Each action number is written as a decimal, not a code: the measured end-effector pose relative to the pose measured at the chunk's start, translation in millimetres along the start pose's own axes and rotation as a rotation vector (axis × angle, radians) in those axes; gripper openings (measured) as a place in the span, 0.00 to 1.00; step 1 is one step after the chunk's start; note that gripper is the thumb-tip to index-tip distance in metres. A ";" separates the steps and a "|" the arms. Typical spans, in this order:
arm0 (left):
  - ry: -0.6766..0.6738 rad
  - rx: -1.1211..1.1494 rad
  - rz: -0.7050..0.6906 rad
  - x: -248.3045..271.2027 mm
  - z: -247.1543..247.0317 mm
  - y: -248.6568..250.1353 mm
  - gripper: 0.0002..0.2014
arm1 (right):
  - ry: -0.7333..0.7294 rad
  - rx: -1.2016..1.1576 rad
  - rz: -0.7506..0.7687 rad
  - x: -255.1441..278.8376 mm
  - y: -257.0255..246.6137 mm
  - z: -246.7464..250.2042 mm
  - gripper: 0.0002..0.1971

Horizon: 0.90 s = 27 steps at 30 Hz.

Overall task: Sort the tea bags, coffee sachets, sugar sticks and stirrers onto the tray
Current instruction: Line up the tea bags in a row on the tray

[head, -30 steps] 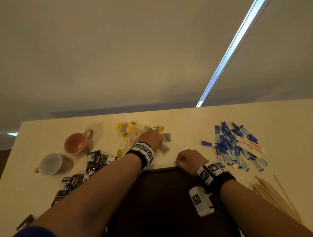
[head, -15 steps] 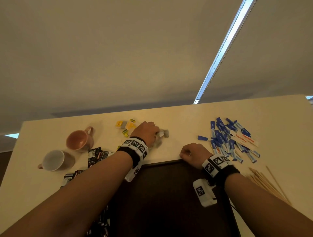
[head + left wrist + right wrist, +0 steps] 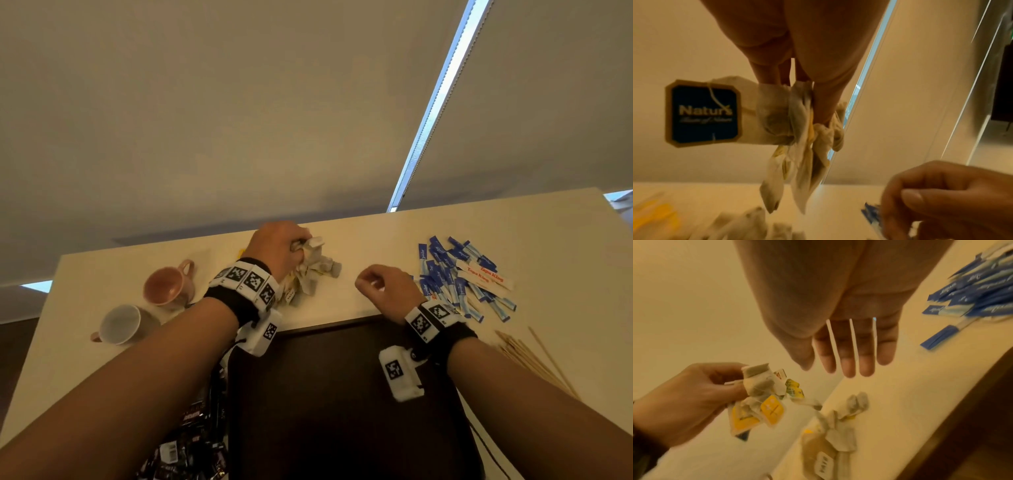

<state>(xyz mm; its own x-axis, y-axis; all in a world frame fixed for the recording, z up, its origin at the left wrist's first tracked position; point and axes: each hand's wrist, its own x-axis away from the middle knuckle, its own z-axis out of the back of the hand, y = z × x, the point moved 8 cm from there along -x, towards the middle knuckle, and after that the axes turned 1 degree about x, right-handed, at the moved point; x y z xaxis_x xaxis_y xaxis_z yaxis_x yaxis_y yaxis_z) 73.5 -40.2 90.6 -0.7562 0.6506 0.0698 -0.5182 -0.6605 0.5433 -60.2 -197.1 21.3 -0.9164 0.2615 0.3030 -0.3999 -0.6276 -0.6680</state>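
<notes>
Cream tabletop [image 3: 359,301] carries a dark tray [image 3: 342,394] at its near edge, the landmark for all positions. Beyond the tray's right corner lie blue sugar sticks [image 3: 455,277], fanned with long axes mostly running away from the tray; wooden stirrers [image 3: 534,356] lie right of the tray, long axes slanting toward its far right. Black coffee sachets [image 3: 191,445] lie left of the tray, two mugs [image 3: 168,286] beyond them. Left hand [image 3: 277,248], raised beyond the tray's far left corner, clutches a bunch of tea bags [image 3: 311,255] hanging downward; more lie on the table beneath. Right hand [image 3: 387,287] hovers over the far edge. Head view shows it loosely curled; right-wrist view shows straight, empty fingers [image 3: 846,356]. Only the left-wrist view shows a blue tag [image 3: 704,112] reading "Natur's".
</notes>
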 end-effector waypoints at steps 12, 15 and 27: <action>0.114 0.403 -0.157 25.4 68.7 84.3 0.13 | -0.105 -1.088 -0.331 -20.4 -27.8 -34.3 0.28; 0.082 0.455 -0.178 28.7 74.8 96.7 0.12 | -0.164 -1.189 -0.340 -14.2 -35.1 -44.8 0.29; 0.011 0.496 -0.170 25.3 75.8 100.0 0.12 | -0.305 -1.585 -0.409 -3.0 -56.9 -50.0 0.31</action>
<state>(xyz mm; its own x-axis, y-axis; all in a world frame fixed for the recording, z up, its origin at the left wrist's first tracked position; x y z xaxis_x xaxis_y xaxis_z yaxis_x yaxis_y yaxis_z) 32.8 -61.4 210.1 -0.6836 0.7273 -0.0613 -0.3844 -0.2873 0.8773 -35.4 -125.5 24.4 -0.7941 -0.0534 0.6054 -0.3901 0.8086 -0.4404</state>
